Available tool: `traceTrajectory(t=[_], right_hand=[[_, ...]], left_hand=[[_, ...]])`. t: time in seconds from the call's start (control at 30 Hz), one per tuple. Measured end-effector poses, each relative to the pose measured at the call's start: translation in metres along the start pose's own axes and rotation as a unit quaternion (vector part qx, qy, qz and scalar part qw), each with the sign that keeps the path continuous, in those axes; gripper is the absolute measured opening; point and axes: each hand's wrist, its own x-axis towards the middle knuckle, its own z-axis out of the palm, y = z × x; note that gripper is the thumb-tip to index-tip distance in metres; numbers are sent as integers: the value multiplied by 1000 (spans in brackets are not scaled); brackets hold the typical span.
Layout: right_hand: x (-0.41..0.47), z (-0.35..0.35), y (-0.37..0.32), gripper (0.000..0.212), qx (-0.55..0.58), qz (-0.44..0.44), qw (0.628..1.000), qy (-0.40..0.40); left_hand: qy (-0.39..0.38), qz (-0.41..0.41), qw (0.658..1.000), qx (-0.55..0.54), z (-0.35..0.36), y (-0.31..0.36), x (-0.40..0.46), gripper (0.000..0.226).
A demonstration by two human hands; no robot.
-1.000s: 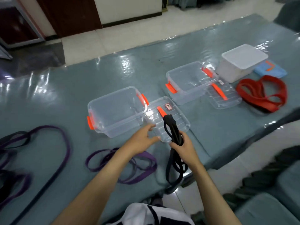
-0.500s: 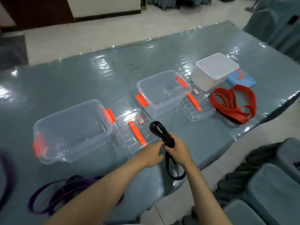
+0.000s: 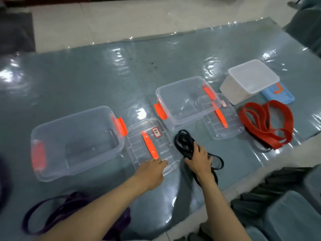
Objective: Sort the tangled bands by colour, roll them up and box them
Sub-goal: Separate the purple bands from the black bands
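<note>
Purple bands (image 3: 73, 209) lie loose at the near table edge. Beyond, the right hand (image 3: 199, 160) grips a black band bundle (image 3: 184, 143), seemingly gathering it for rolling; the left hand (image 3: 152, 169) rests flat-fingered on a clear lid (image 3: 166, 143). Farther: empty clear boxes (image 3: 180, 101), red bands (image 3: 265, 124)

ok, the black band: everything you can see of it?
The black band is a thin, flat loop, rubbery-looking and matte, gathered into a loose coil of several turns. It lies on the table between the two clear lids, near the front edge. The right hand grips the coil's near side, fingers curled over the strands. One loop trails out to the right of the hand, and a tail runs back beside the wrist towards the table edge. The left hand does not touch it.
</note>
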Motion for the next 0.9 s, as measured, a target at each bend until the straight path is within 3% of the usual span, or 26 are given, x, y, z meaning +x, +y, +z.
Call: traceTrajectory(t=[0.17,0.33,0.5,0.67,0.9], right_hand=[[-31,1,-8,91,-7,-32,998,59],[-100,10,-45,70,-27,-149,983,101],[-168,20,-108,37,22,-286,957,33],[-236,54,-177,33,10,-372,928,14],[-327,122,-278,30,-45,-447,893,-16]], left_hand=[[49,-3,998,47,-2,-24,-50,48],[99,-64,992,54,12,-60,-115,39],[150,-122,980,48,27,-97,-188,36],[205,-190,960,14,40,-134,-271,35],[219,-305,927,3,80,-215,-390,41]])
